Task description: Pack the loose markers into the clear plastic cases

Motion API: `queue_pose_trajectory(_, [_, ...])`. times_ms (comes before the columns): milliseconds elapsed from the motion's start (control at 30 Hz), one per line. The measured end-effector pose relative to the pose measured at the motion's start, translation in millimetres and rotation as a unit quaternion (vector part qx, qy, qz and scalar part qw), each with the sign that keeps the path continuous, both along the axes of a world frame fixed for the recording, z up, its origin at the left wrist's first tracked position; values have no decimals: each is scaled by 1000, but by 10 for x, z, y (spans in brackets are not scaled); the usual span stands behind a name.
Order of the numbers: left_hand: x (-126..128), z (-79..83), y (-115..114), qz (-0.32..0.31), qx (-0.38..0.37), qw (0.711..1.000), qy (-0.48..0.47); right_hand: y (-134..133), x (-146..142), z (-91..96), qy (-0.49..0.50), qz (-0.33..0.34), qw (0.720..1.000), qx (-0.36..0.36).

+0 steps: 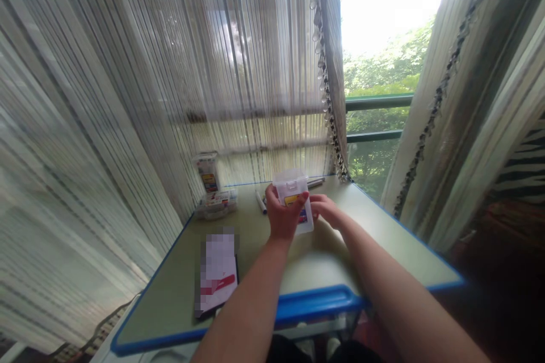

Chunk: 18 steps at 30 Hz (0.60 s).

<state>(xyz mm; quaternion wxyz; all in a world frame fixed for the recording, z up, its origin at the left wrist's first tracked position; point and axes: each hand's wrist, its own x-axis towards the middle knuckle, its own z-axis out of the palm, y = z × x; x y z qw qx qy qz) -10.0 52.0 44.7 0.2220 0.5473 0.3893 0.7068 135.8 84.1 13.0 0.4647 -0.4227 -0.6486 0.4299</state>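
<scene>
My left hand (284, 212) is wrapped round a clear plastic box (303, 226) with a yellow, red and blue label, its thumb across the front. The box stands tilted above the far middle of the table, and a translucent lid part with a latch shows at its top. My right hand (327, 210) is close against the box's right side, its fingers bent inward. Its fingertips are partly hidden by the box, so what they hold is unclear. Beyond the hands lie grey-white markers (315, 183) on the right and a marker with a dark blue end (261, 203) on the left.
A pale table (378, 238) with a blue edge carries everything. At its back left, one clear box (208, 173) stands behind another clear box (219, 202) lying flat. A blurred-out flat item (218, 278) lies front left. Striped curtains (255, 68) hang at the far edge.
</scene>
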Motion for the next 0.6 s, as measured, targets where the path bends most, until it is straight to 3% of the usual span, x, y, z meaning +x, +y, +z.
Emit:
queue_pose_trajectory(100, [-45, 15, 25, 37, 32, 999, -12, 46, -72, -78, -115, -71, 986, 95])
queue_pose_trajectory(200, [-74, -7, 65, 62, 30, 997, 16, 33, -102, -103, -335, -88, 916, 203])
queue_pose_trajectory(233, [-80, -22, 81, 71, 29, 997, 26, 22, -104, -102, -391, -89, 890, 218])
queue_pose_trajectory(300, [-88, -62, 116, 90, 27, 995, 42, 4, -102, -90, -438, -95, 866, 220])
queue_pose_trajectory(600, [-66, -143, 229, 103, 33, 993, 39, 28, -30, -34, -461, -139, 858, 178])
